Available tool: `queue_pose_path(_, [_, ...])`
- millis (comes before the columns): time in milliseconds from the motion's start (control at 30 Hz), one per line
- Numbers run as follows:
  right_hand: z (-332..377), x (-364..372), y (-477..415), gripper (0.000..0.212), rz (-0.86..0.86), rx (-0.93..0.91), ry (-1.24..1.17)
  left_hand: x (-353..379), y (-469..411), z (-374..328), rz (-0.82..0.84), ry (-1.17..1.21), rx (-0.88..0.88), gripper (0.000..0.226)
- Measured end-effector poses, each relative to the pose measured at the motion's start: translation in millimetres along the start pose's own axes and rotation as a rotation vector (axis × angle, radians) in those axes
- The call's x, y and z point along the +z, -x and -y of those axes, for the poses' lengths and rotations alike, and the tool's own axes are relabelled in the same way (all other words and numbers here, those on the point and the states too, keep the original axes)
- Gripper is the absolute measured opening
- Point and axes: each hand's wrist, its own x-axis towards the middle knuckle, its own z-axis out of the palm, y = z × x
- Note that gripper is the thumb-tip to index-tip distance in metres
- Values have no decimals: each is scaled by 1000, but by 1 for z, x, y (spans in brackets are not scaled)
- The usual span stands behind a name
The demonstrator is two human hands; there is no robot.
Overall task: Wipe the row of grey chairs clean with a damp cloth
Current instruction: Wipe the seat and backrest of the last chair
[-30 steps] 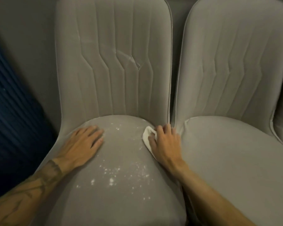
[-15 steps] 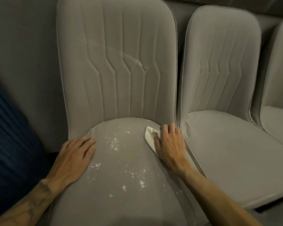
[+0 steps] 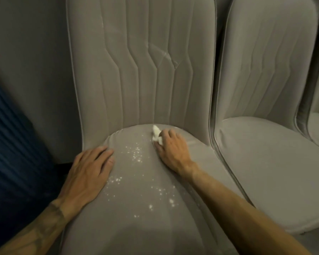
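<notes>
Right hand (image 3: 173,150) is down at the back of the seat (image 3: 136,232) of the nearest grey chair (image 3: 88,92), fingers bent over a bunched white cloth (image 3: 156,135) and pressing it into the fabric just in front of the backrest (image 3: 136,80). Left hand (image 3: 92,170) lies flat on the seat's left edge, fingers straight, holding nothing. It looks like a brace. White specks (image 3: 136,154) scatter over the middle and front of the seat, between the hands and nearer the camera, so that's the work left here, I'd say.

The best play is to draw the cloth from the back crease toward the front in overlapping strokes, gathering the specks ahead of it rather than smearing them in. A flatter, wider fold would cover more than this small wad. Lift the crumbs into the cloth at the front lip, don't just push them off. A pale scuff (image 3: 166,56) on the backrest wants a pass too. The next chair (image 3: 265,162) stands just beside, on the right.
</notes>
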Motion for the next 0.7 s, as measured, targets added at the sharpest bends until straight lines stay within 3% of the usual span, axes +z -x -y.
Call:
queue_pose_path(100, [-30, -9, -3, 37, -1, 31, 68, -1, 1, -1, 2, 6, -7, 67])
queue_pose_path(233, [-42, -8, -26, 35, -59, 303, 168, -1, 2, -2, -13, -1, -12, 64])
queue_pose_path(300, [-21, 0, -31, 31, -53, 288, 80, 1, 2, 0, -31, -1, -1, 60])
queue_pose_path(400, [12, 7, -11, 35, -14, 79, -106, 3, 2, 3, -43, 9, 8, 59])
queue_pose_path(500, [2, -4, 3, 34, 28, -28, -143, 5, 1, 6, -39, 8, -6, 60])
queue_pose_path(700, [-42, -2, -34, 38, -36, 230, 81, 7, 2, 6, -79, 23, -6, 57])
